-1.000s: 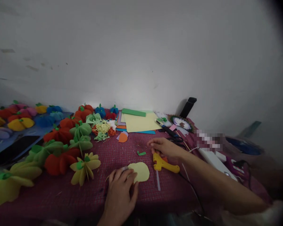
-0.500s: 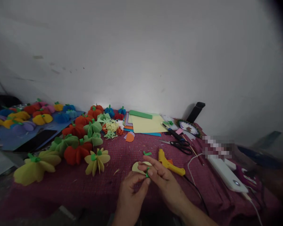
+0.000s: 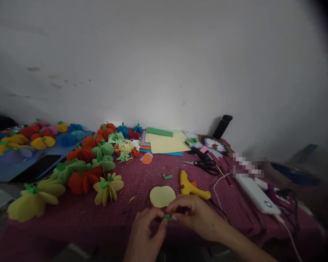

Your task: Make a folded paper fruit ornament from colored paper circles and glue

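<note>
Green piece (image 3: 167, 217), head view: located at the near middle of the scene, pinched between the fingertips of left hand (image 3: 144, 233) and right hand (image 3: 199, 216), both narrowed on it. Yellow cutout (image 3: 162, 196) lies flat just beyond; glue gun (image 3: 192, 188) to its right; scissors (image 3: 208, 167) farther off; yellow flower (image 3: 108, 189) left.

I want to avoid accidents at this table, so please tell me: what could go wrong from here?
The small green piece between the left hand and the right hand might slip and drop. The yellow glue gun lies just beyond the right hand; if it is hot, it could burn. The pale yellow cutout is close to both hands, and might get nudged.
</note>
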`<control>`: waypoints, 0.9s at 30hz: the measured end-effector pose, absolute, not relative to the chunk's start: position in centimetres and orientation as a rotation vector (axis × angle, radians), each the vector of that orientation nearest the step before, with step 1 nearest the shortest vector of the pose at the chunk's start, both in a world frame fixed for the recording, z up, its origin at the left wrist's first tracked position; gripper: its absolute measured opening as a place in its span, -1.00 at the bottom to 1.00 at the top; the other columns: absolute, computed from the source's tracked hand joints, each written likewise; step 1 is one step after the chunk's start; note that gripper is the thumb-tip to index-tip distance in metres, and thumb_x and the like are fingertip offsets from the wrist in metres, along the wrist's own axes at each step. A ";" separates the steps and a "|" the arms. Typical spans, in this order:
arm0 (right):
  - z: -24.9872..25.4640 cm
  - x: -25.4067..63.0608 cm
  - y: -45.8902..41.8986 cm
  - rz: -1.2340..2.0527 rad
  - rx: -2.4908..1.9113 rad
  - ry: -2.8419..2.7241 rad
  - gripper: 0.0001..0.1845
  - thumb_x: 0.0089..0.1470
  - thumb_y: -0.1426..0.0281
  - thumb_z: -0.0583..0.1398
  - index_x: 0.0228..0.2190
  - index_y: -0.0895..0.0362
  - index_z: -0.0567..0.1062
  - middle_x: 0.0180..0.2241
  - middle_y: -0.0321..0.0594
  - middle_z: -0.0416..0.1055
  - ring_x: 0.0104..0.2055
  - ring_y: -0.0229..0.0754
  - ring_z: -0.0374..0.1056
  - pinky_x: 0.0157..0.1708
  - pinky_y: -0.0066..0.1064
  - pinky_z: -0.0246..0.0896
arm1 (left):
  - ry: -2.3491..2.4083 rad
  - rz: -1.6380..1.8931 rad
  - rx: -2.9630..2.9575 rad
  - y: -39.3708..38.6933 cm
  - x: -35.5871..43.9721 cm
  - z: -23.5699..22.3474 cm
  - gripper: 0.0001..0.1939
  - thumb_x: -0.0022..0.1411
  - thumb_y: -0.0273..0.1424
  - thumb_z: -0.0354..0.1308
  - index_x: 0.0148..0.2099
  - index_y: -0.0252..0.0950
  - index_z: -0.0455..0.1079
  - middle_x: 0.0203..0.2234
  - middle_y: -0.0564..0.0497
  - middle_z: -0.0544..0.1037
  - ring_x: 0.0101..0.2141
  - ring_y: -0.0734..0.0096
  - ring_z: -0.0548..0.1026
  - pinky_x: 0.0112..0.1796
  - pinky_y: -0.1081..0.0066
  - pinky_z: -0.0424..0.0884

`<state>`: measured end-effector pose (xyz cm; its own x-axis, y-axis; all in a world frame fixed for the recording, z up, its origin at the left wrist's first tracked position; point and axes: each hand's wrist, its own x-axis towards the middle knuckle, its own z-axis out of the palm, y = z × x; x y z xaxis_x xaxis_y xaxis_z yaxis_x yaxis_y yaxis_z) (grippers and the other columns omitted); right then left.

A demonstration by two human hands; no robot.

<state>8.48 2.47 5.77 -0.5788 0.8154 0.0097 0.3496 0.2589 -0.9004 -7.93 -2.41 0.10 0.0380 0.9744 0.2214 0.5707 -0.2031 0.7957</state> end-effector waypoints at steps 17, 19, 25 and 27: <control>3.9 11.0 4.8 0.774 -1.203 -2.299 -0.80 0.01 0.43 0.10 -0.33 0.06 0.50 -0.25 -0.19 0.48 -0.20 -0.12 0.35 -0.22 -0.34 0.23 | 1.545 1.024 2.064 -1.0 -10.0 -1.2 -0.85 0.22 -0.38 -0.02 -0.23 -0.19 0.37 -0.27 0.02 0.52 -0.22 0.35 0.45 -0.16 0.29 0.35; 4.1 13.0 6.6 0.535 -1.271 -2.385 -0.65 -0.04 0.50 0.07 -0.18 0.09 0.46 -0.13 -0.12 0.43 -0.06 -0.06 0.29 -0.07 -0.22 0.17 | 1.556 1.011 2.244 -0.4 -10.7 -1.1 -0.82 0.20 -0.42 -0.01 -0.16 -0.18 0.36 -0.22 0.01 0.52 -0.15 0.30 0.42 -0.10 0.21 0.29; 1.4 16.7 9.6 0.374 -1.412 -2.585 -0.32 -0.21 0.57 0.09 0.05 0.19 0.26 0.07 -0.05 0.26 0.08 -0.04 0.18 0.09 -0.16 0.03 | 1.568 0.890 2.512 1.3 -11.0 -1.5 -0.74 0.18 -0.53 -0.03 -0.10 -0.23 0.34 -0.16 0.01 0.53 -0.13 0.32 0.41 -0.16 0.27 0.26; 0.9 16.7 9.7 0.385 -1.456 -2.554 -0.34 -0.18 0.56 0.08 0.05 0.22 0.25 0.04 -0.02 0.29 0.05 -0.04 0.22 0.07 -0.16 0.08 | 1.600 0.885 2.511 1.5 -10.8 -2.0 -0.71 0.17 -0.54 -0.03 -0.06 -0.24 0.32 -0.18 0.02 0.54 -0.14 0.33 0.42 -0.15 0.27 0.23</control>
